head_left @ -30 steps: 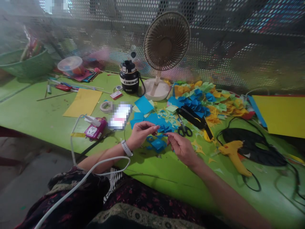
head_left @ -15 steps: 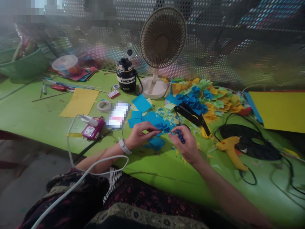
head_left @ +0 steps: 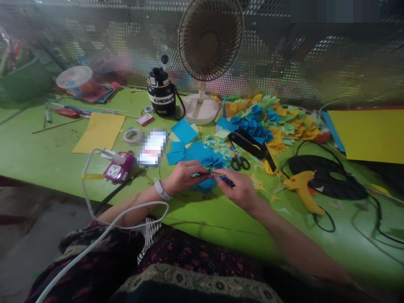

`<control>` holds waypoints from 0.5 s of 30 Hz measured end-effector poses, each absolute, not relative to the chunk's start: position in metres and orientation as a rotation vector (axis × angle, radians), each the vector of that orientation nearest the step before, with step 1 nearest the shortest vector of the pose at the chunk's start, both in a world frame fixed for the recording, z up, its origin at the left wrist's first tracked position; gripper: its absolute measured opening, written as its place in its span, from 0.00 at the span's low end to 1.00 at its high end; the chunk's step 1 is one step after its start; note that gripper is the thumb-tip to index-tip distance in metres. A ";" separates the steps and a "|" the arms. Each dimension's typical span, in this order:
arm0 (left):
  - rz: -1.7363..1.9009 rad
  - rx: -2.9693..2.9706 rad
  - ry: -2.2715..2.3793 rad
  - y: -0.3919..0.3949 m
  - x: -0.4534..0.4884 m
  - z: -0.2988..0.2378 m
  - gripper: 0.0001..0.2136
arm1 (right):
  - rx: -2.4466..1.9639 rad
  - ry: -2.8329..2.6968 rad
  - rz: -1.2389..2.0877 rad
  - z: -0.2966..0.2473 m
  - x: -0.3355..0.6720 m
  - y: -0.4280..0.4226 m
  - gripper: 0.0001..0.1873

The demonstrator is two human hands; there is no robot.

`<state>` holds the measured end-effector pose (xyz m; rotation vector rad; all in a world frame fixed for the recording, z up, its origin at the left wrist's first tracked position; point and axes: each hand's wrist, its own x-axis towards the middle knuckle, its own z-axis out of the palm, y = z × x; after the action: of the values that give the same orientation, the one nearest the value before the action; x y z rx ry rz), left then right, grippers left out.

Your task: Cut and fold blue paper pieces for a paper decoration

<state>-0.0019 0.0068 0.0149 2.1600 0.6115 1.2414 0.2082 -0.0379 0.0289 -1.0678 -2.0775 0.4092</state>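
Over the small blue paper squares (head_left: 206, 185), my two hands meet, fingertips close together. My left hand (head_left: 186, 176) is closed in a pinch on a small bit of blue paper, mostly covered by the fingers. In my right hand (head_left: 238, 190) is a dark blue, ribbed strip (head_left: 227, 181); its exact kind is hard to make out. Cut and folded blue paper pieces (head_left: 202, 152) lie just beyond the hands. Scissors (head_left: 240, 163) rest flat to the right of these, beside a black stapler (head_left: 248, 143).
A heap of folded paper shapes (head_left: 252, 124) lies behind, near a fan (head_left: 199, 107) and a black bottle (head_left: 162, 99). To the left are a phone (head_left: 153, 147), a tape roll (head_left: 131, 136) and a purple socket block (head_left: 118, 167). A yellow glue gun (head_left: 304, 191) with its cord lies right.
My hands have come together; the right moved left until its fingertips met those of the left. The scissors' handles now show in full. The view has shifted slightly.
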 end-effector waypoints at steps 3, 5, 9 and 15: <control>1.228 2.123 0.606 0.007 -0.002 0.015 0.03 | -1.054 -2.095 0.371 0.027 0.209 -0.038 0.11; 1.213 2.119 0.609 0.007 -0.003 0.017 0.03 | -1.044 -2.101 0.355 0.026 0.210 -0.037 0.11; 1.202 2.037 0.649 0.004 -0.005 0.025 0.09 | -1.019 -2.052 0.360 0.027 0.211 -0.037 0.11; 1.037 1.508 0.769 0.004 -0.004 0.031 0.17 | -1.001 -1.978 0.335 0.029 0.211 -0.036 0.11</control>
<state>-0.0041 0.0035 0.0311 1.5076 0.7688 1.0372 0.2107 -0.0361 0.0287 -1.0014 -1.9779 0.3353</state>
